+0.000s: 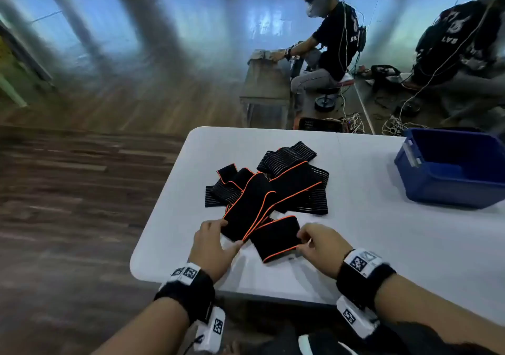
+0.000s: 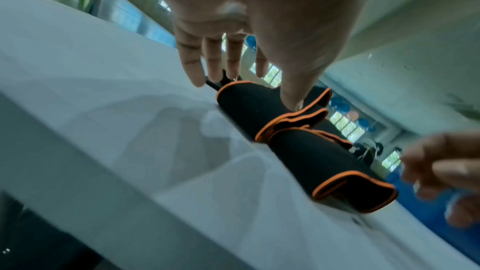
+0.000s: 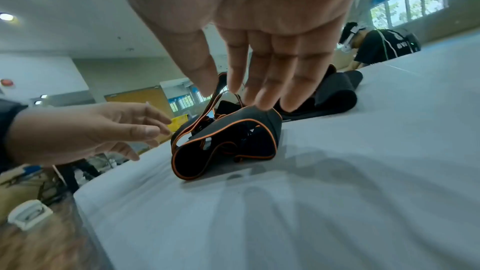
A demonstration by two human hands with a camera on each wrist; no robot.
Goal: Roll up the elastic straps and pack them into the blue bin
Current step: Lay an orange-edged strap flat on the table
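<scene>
A long black elastic strap with orange edging (image 1: pixel 276 235) lies loosely folded at the near side of the white table (image 1: pixel 369 245); in the left wrist view this strap (image 2: pixel 311 161) sags in soft loops. My left hand (image 1: pixel 216 242) touches its left fold with straight fingers, the thumb (image 2: pixel 293 104) resting on top. My right hand (image 1: pixel 311 241) reaches the strap's right end, and its straight fingertips (image 3: pixel 259 104) touch the fabric. Behind lies a heap of several black straps (image 1: pixel 287 174), some striped. The blue bin (image 1: pixel 448 190) stands at the far right.
The table's left edge and near corner lie close to my left hand. Beyond the table two seated people (image 1: pixel 333 40) work at a small table, with cables (image 1: pixel 352 122) and a black crate (image 1: pixel 319 123) on the wooden floor.
</scene>
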